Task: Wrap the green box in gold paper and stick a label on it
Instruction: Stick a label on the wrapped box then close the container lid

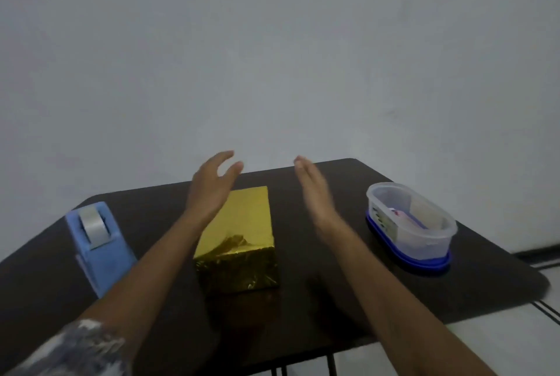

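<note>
A patterned sleeve (75,348) shows at the near edge, and both bare forearms reach over the dark bench (333,300). The box (239,239), covered in gold paper, lies mid-bench, its length running away from the near edge. The left hand (212,185) is over its far left corner, fingers loose and empty. The right hand (315,191), blurred, is flat and empty, right of the box. A tape dispenser (100,242) stands near the left edge and a clear tub (409,221) near the right.

Crinkled glossy gold foil paper covers the box (239,236); the container (409,224) is clear plastic.
</note>
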`<act>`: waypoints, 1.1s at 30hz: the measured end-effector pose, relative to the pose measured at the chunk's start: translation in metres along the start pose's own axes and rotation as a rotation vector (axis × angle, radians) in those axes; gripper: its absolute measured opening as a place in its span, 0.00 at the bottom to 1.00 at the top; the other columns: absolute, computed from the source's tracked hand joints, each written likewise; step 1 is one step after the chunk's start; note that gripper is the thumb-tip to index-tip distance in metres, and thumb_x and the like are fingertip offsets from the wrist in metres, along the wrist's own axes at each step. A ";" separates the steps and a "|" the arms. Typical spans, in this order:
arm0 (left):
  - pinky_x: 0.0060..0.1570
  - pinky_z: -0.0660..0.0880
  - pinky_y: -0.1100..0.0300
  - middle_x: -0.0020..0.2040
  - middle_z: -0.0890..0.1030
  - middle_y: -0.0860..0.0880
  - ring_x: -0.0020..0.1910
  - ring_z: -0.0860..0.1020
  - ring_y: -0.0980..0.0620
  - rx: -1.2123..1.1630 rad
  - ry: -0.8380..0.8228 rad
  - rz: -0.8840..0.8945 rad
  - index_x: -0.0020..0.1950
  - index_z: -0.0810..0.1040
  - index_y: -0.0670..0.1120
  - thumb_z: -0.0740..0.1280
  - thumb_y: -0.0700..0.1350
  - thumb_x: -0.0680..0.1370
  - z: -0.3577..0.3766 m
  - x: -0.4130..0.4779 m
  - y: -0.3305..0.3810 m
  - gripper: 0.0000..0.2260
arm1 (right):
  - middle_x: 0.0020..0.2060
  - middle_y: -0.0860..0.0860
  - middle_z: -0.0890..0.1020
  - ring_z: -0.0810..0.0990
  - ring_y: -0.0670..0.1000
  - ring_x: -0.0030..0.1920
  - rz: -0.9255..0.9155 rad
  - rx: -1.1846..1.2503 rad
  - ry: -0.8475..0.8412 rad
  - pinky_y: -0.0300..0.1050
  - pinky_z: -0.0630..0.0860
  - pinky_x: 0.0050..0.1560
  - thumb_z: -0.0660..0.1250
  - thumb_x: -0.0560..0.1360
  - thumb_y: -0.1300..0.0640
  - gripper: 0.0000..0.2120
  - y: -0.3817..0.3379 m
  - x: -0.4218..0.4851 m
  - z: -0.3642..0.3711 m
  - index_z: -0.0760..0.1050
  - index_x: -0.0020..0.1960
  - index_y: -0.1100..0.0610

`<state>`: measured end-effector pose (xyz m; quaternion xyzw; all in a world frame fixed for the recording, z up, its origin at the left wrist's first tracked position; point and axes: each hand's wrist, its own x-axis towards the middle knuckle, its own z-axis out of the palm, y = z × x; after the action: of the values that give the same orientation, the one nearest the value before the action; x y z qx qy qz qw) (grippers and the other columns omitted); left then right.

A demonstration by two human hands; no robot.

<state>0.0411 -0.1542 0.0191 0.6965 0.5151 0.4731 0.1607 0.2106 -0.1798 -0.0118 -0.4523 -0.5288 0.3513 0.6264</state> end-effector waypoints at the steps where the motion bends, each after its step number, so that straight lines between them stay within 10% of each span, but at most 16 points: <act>1: 0.60 0.69 0.59 0.63 0.78 0.50 0.62 0.74 0.53 0.029 -0.081 0.123 0.64 0.77 0.48 0.64 0.48 0.79 0.013 0.003 0.025 0.14 | 0.69 0.49 0.70 0.67 0.43 0.66 -0.097 -0.063 0.102 0.36 0.63 0.63 0.55 0.82 0.53 0.19 -0.009 -0.002 -0.022 0.66 0.71 0.54; 6: 0.52 0.73 0.61 0.55 0.82 0.48 0.52 0.79 0.53 0.284 -0.607 0.419 0.56 0.82 0.44 0.66 0.41 0.77 0.156 -0.024 0.118 0.10 | 0.65 0.53 0.74 0.70 0.52 0.67 -0.041 -0.397 0.707 0.51 0.63 0.70 0.55 0.81 0.56 0.16 0.011 -0.028 -0.147 0.71 0.67 0.56; 11: 0.63 0.68 0.50 0.63 0.74 0.42 0.63 0.72 0.42 0.658 -0.963 0.255 0.66 0.71 0.39 0.59 0.47 0.80 0.243 -0.032 0.149 0.18 | 0.71 0.52 0.67 0.66 0.53 0.69 0.165 -0.049 0.502 0.44 0.62 0.65 0.53 0.82 0.52 0.20 0.041 -0.049 -0.180 0.63 0.73 0.55; 20: 0.55 0.73 0.53 0.43 0.74 0.46 0.47 0.74 0.47 0.776 -0.884 0.355 0.55 0.75 0.42 0.64 0.42 0.78 0.253 -0.027 0.149 0.08 | 0.66 0.50 0.72 0.70 0.50 0.66 0.136 0.024 0.506 0.45 0.66 0.64 0.54 0.81 0.49 0.19 0.047 -0.058 -0.181 0.68 0.69 0.54; 26: 0.55 0.74 0.53 0.45 0.77 0.46 0.48 0.76 0.46 0.771 -0.905 0.421 0.50 0.76 0.43 0.64 0.42 0.77 0.247 -0.025 0.147 0.05 | 0.62 0.49 0.73 0.70 0.49 0.64 0.129 0.030 0.512 0.43 0.66 0.59 0.54 0.81 0.50 0.18 0.049 -0.057 -0.179 0.68 0.69 0.53; 33: 0.65 0.68 0.50 0.65 0.74 0.45 0.64 0.71 0.44 0.980 -1.042 0.256 0.67 0.73 0.45 0.62 0.48 0.79 0.257 -0.007 0.135 0.17 | 0.64 0.52 0.73 0.71 0.53 0.65 0.140 0.012 0.514 0.48 0.70 0.63 0.56 0.81 0.49 0.19 0.055 -0.052 -0.182 0.67 0.70 0.54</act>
<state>0.3294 -0.1486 -0.0174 0.8782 0.4389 -0.1900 -0.0021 0.3810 -0.2442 -0.0875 -0.5584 -0.3177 0.2703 0.7171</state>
